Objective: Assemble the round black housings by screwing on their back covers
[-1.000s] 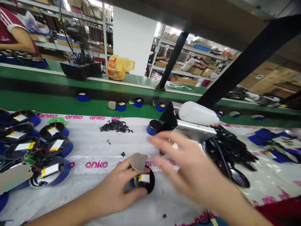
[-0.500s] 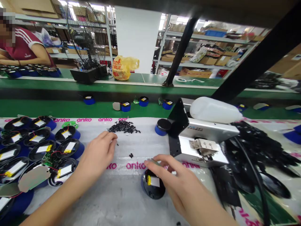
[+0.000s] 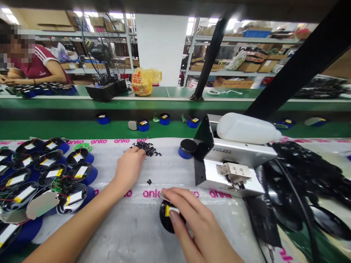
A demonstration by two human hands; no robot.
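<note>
My left hand [image 3: 129, 166] reaches to the edge of a pile of small black parts [image 3: 150, 149], its fingers closed together at the tips. Whatever lies between those fingertips is hidden. My right hand [image 3: 196, 223] curls over a round black housing [image 3: 165, 222] in front of me, thumb on the battery side and fingers along the far edge. Inside the housing sits a flat silver battery with yellow tape [image 3: 167, 211]. A pale plate edge shows under the fingers. Two tiny black pieces [image 3: 149, 181] lie between the hands.
Several open blue housings with batteries [image 3: 74, 199] crowd the left side. A closed blue housing [image 3: 187, 148] stands beside a metal machine [image 3: 233, 175] bearing a white bottle [image 3: 246, 128]. Black parts [image 3: 307, 171] are heaped on the right. Across the bench sits another person [image 3: 52, 69].
My left hand has moved forward and right to the black parts. My right hand has settled over the housing, with its thumb now on the battery side.
</note>
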